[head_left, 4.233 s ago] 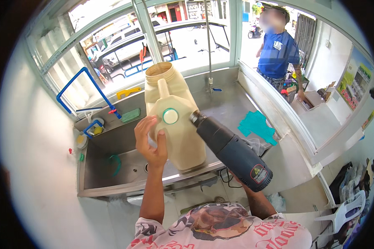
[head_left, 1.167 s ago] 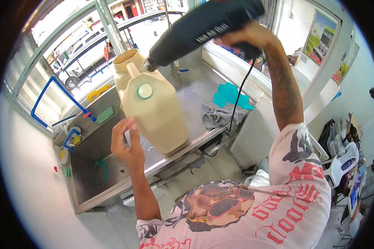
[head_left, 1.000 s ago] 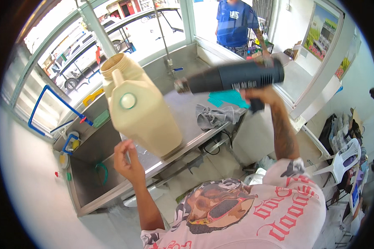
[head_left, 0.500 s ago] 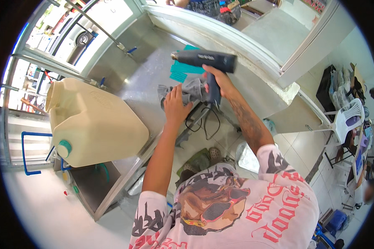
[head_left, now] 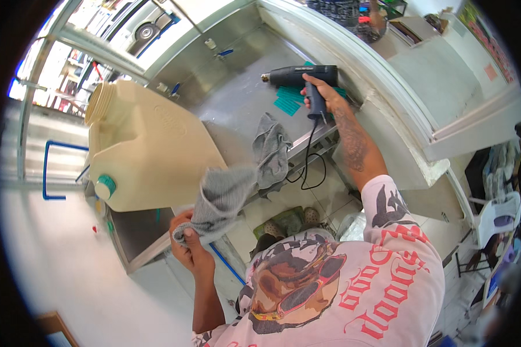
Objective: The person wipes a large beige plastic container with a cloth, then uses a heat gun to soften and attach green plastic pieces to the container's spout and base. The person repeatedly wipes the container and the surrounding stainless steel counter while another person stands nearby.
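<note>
My left hand (head_left: 190, 246) is closed round one end of a grey cloth (head_left: 223, 196), which stretches out from it, blurred by motion. Another stretch of grey cloth (head_left: 272, 147) hangs over the counter's front edge; whether it is the same piece I cannot tell. In my right hand (head_left: 324, 95) is the handle of a dark heat gun (head_left: 307, 75), its metal nozzle pointing left and its black cord hanging down. Teal ribbed pieces (head_left: 287, 101) lie on the steel counter (head_left: 237, 87) beneath and beside the heat gun.
A large beige plastic jug (head_left: 156, 150) with a green cap lies on its side at the left. Blue-handled valves (head_left: 224, 52) line the counter's back. A raised ledge (head_left: 382, 98) borders its right side. Farther right stands a white plastic chair (head_left: 498, 217).
My left hand has gripped the grey cloth and pulled it toward me and leftward, off the counter. The heat gun in my right hand sits slightly lower over the teal pieces.
</note>
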Tool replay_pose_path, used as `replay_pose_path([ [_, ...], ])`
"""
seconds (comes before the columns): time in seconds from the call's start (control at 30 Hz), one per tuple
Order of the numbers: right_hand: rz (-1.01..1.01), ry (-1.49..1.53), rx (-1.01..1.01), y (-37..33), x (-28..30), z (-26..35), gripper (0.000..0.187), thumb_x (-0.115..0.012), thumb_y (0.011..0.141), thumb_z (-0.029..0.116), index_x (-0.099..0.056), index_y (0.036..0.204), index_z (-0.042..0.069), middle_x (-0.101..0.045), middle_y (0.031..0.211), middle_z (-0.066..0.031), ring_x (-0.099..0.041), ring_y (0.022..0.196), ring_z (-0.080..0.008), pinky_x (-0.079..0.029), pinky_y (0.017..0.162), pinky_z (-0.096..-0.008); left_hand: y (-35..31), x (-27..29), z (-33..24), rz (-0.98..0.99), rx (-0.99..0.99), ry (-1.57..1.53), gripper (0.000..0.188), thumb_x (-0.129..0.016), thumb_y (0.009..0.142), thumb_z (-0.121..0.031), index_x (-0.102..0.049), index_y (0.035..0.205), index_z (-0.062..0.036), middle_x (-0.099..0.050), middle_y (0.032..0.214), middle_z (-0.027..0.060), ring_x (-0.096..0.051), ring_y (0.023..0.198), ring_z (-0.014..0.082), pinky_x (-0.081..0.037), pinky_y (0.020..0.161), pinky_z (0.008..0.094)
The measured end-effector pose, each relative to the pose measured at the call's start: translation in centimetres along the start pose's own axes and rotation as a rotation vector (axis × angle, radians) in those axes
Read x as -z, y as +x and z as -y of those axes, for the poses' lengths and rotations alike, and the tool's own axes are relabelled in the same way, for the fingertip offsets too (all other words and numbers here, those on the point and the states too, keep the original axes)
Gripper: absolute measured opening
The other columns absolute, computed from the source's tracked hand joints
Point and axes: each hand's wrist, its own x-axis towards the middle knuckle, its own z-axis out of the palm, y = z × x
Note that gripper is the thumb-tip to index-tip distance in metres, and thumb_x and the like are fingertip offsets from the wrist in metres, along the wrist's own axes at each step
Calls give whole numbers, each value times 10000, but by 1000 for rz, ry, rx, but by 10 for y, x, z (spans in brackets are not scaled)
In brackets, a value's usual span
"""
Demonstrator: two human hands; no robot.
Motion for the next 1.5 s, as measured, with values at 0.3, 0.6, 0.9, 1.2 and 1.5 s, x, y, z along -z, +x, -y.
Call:
replay_pose_path([
  [0.3,-515,-649,647,-64,-16,-21,562,-756,818,467,-708,1079,-28,-734,917,-125,-709,735,-205,-574,670,-332,-46,4,42,450,82,467,171,-745,838,-116,-711,975,-19,-707,871,159,-663,744,322,-500,683,333],
  [0.6,612,-1148,779,-166,-156,-123,226,-761,832,288,-748,893,70,-697,836,-133,-671,770,-294,-530,706,-378,-24,22,36,406,212,290,213,-663,951,-153,-678,1091,8,-679,978,123,-618,878,184,-478,789,308],
  [0.9,896,-529,279,-242,-218,-120,390,-749,907,283,-688,1126,-33,-713,932,20,-618,840,-80,-500,757,-265,15,64,57,384,696,-912,533,-622,984,-315,-472,1397,-14,-589,1261,62,-563,1118,170,-443,1014,331],
  [1.2,801,-369,612,-289,-256,-32,316,-729,913,315,-711,965,4,-674,963,-47,-607,824,-162,-471,745,-307,30,71,40,281,294,-379,389,-687,912,-86,-590,1284,-25,-644,1118,38,-596,1019,115,-488,914,289],
  [1.5,1236,-669,1595,-289,-387,31,391,-670,919,360,-725,976,-23,-619,1171,-171,-568,1072,-304,-435,918,-413,166,155,-10,-17,-209,-233,185,-634,963,-115,-659,1102,4,-651,1073,78,-625,964,143,-504,862,288],
])
